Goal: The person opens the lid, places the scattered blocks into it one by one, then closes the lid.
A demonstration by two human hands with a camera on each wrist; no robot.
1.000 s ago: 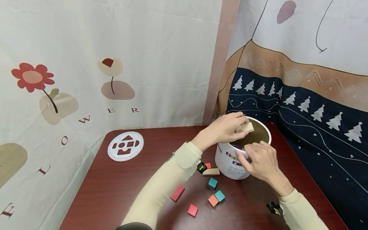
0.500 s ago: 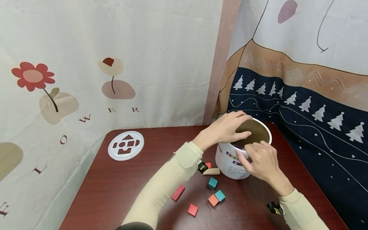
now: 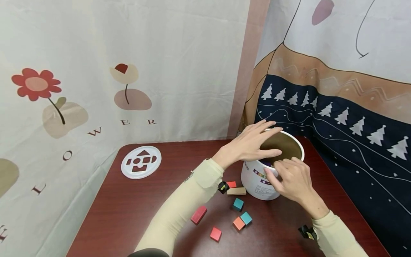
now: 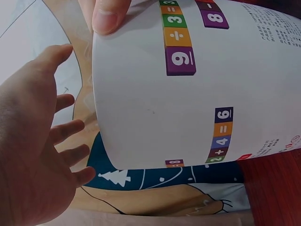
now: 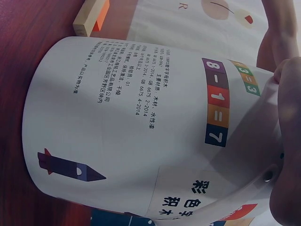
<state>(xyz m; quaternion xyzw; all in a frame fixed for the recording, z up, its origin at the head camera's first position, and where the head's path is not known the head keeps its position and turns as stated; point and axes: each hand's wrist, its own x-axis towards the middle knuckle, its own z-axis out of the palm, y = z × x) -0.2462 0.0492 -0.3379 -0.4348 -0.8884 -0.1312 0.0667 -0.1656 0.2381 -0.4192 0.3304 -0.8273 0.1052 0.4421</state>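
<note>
A white bucket (image 3: 260, 184) printed with sums stands toward the table's right side in the head view. Over its mouth hovers my left hand (image 3: 250, 144), fingers spread and nothing held. The left wrist view shows that hand (image 4: 42, 141) beside the bucket's wall (image 4: 141, 103). My right hand (image 3: 293, 180) grips the near rim, thumb outside and fingers curled over the edge. In the left wrist view its thumb (image 4: 106, 19) presses on the bucket. What lies deep inside the bucket is hidden.
Left of the bucket lie a pale wooden block (image 3: 236, 191) and a red block (image 3: 231, 184). Nearer are two teal blocks (image 3: 238, 204), an orange cube (image 3: 239, 223), a red cube (image 3: 216, 234) and a long red block (image 3: 198, 215). A white disc with cut-outs (image 3: 131, 171) lies far left.
One second ago my left hand held a pale wooden block over the bucket. It has let go; the block is out of sight and the fingers have spread. The right hand has stayed put.
</note>
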